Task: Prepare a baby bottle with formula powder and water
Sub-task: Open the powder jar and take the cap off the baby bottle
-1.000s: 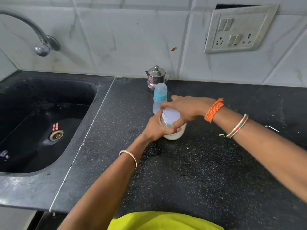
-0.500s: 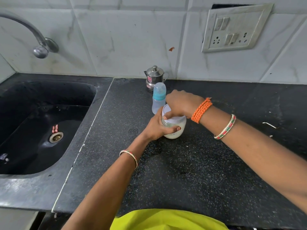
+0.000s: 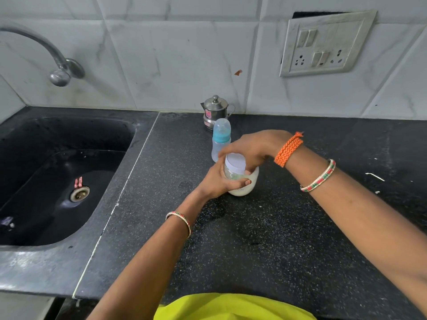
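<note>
A clear jar of white formula powder point(image 3: 245, 188) stands on the black counter point(image 3: 265, 239), closed by a white lid point(image 3: 235, 161). My left hand point(image 3: 219, 181) wraps around the jar's body from the left. My right hand point(image 3: 251, 147) reaches over from the right, fingers clamped around the lid's rim. Just behind the jar stands a baby bottle point(image 3: 220, 139) with a blue collar and clear dome cap, upright, partly hidden by my right hand.
A small steel lidded pot point(image 3: 215, 112) sits against the tiled wall behind the bottle. A dark sink point(image 3: 57, 179) with a drain and a curved tap point(image 3: 60, 72) lies left. A switch and socket plate point(image 3: 323, 45) hangs on the wall at right.
My right hand has turned on the lid, its wrist swinging back and forth, while my left hand has kept hold of the jar. The jar and bottle stay in place.
</note>
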Demonstrator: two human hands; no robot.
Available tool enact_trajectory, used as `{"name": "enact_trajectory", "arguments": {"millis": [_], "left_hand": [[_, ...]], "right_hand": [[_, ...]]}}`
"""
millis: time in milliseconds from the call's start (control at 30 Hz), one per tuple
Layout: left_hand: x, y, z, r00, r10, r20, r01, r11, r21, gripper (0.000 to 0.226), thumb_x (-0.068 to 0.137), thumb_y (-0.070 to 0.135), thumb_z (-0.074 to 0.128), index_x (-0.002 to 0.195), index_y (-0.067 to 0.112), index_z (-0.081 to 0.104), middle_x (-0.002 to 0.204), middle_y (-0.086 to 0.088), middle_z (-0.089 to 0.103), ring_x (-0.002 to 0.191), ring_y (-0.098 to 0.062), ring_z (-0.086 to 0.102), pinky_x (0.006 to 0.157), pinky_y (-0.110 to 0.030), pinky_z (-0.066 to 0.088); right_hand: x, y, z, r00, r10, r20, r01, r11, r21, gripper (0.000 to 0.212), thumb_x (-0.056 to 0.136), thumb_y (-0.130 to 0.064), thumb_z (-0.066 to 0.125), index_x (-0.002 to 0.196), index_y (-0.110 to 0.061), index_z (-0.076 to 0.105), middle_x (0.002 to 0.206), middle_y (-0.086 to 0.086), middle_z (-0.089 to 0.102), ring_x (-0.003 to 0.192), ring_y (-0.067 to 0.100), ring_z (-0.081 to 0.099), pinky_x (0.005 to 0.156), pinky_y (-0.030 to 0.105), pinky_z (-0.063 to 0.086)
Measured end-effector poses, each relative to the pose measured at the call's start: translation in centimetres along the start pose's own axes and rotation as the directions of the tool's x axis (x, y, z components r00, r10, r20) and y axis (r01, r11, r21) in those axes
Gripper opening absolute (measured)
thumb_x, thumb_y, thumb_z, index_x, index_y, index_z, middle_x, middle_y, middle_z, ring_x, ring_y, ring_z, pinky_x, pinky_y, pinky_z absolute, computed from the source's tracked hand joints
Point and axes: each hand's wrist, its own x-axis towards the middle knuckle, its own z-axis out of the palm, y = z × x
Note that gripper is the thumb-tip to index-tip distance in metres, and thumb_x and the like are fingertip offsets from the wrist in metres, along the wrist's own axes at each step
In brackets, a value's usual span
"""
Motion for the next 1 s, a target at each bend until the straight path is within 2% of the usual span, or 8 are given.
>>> {"name": "enact_trajectory", "arguments": {"millis": [133, 300, 433, 500, 633, 700, 833, 1000], "left_hand": [[-0.1, 0.0, 0.1, 1.000, 0.004, 0.006, -0.004, 1.000, 0.013, 0.091, 0.055, 0.042, 0.085, 0.131, 0.040, 0.035, 0.129, 0.009, 0.057, 0.122, -0.008, 0.052, 0.107, -0.040, 0.041], [-0.2, -0.4, 0.2, 0.999, 0.033, 0.005, -0.033, 0.999, 0.007, 0.091, 0.056, 0.041, 0.085, 0.134, 0.030, 0.038, 0.127, 0.006, 0.059, 0.121, -0.011, 0.054, 0.107, -0.044, 0.041], [-0.3, -0.2, 0.2, 1.000, 0.020, -0.001, -0.020, 1.000, -0.001, 0.090, 0.053, 0.042, 0.083, 0.128, 0.041, 0.032, 0.128, 0.010, 0.054, 0.122, -0.007, 0.051, 0.108, -0.036, 0.040], [-0.2, -0.3, 0.2, 1.000, 0.020, 0.003, -0.020, 1.000, -0.001, 0.089, 0.054, 0.042, 0.083, 0.126, 0.046, 0.032, 0.129, 0.011, 0.053, 0.123, -0.007, 0.050, 0.108, -0.037, 0.040], [-0.2, -0.5, 0.2, 0.999, 0.047, 0.027, -0.047, 0.999, -0.003, 0.093, 0.058, 0.040, 0.083, 0.135, 0.037, 0.032, 0.132, 0.009, 0.053, 0.125, -0.007, 0.048, 0.109, -0.038, 0.038], [-0.3, 0.0, 0.1, 0.996, 0.053, 0.072, -0.052, 0.999, -0.011, 0.097, 0.056, 0.039, 0.083, 0.135, 0.034, 0.027, 0.132, 0.011, 0.050, 0.126, -0.003, 0.046, 0.107, -0.028, 0.037], [0.3, 0.2, -0.6, 0.984, 0.059, 0.167, -0.068, 0.997, 0.048, 0.117, 0.056, 0.044, 0.086, 0.145, 0.020, 0.015, 0.141, 0.000, 0.044, 0.133, -0.012, 0.041, 0.113, -0.038, 0.033], [0.8, 0.2, 0.2, 0.995, 0.043, 0.090, -0.046, 0.998, 0.038, 0.101, 0.059, 0.031, 0.084, 0.137, 0.025, 0.021, 0.134, 0.001, 0.045, 0.126, -0.012, 0.044, 0.104, -0.025, 0.036]], "right_hand": [[0.6, 0.5, 0.6, 0.997, 0.045, -0.065, -0.041, 0.997, 0.061, 0.093, 0.085, -0.035, 0.067, 0.150, -0.034, 0.001, 0.159, 0.011, 0.008, 0.140, 0.041, 0.025, 0.108, 0.050, 0.031], [0.7, 0.0, 1.4, 0.952, 0.218, -0.214, -0.195, 0.973, 0.120, 0.065, 0.084, -0.058, 0.057, 0.126, -0.009, 0.048, 0.112, 0.009, 0.055, 0.073, 0.021, 0.056, 0.059, 0.030, 0.044], [0.6, 0.8, 0.5, 0.999, 0.030, -0.023, -0.029, 0.999, 0.042, 0.081, 0.085, -0.028, 0.068, 0.149, -0.031, 0.019, 0.150, 0.012, 0.035, 0.122, 0.031, 0.049, 0.090, 0.038, 0.041], [0.4, 1.2, 0.4, 0.999, 0.025, -0.022, -0.023, 0.997, 0.075, 0.094, 0.084, -0.037, 0.067, 0.151, -0.032, 0.002, 0.158, 0.012, 0.019, 0.135, 0.033, 0.037, 0.098, 0.039, 0.038], [1.1, 1.0, 1.4, 0.974, 0.169, -0.151, -0.150, 0.981, 0.125, 0.085, 0.081, -0.063, 0.056, 0.144, -0.014, 0.029, 0.137, 0.015, 0.048, 0.101, 0.026, 0.059, 0.075, 0.034, 0.049], [1.3, 0.8, 1.7, 0.987, 0.087, -0.138, -0.073, 0.992, 0.104, 0.066, 0.084, -0.050, 0.063, 0.136, -0.017, 0.041, 0.127, 0.010, 0.054, 0.086, 0.020, 0.059, 0.065, 0.028, 0.045], [0.9, 2.3, 1.6, 0.981, -0.079, -0.177, 0.104, 0.985, 0.138, 0.074, 0.073, -0.010, 0.076, 0.134, -0.034, 0.042, 0.129, 0.005, 0.045, 0.110, 0.026, 0.050, 0.065, 0.029, 0.045], [-0.1, 5.2, 2.4, 0.919, 0.005, -0.395, 0.153, 0.918, 0.367, 0.072, 0.066, -0.015, 0.080, 0.124, -0.033, 0.043, 0.114, 0.004, 0.045, 0.102, 0.024, 0.050, 0.079, 0.044, 0.052]]}}
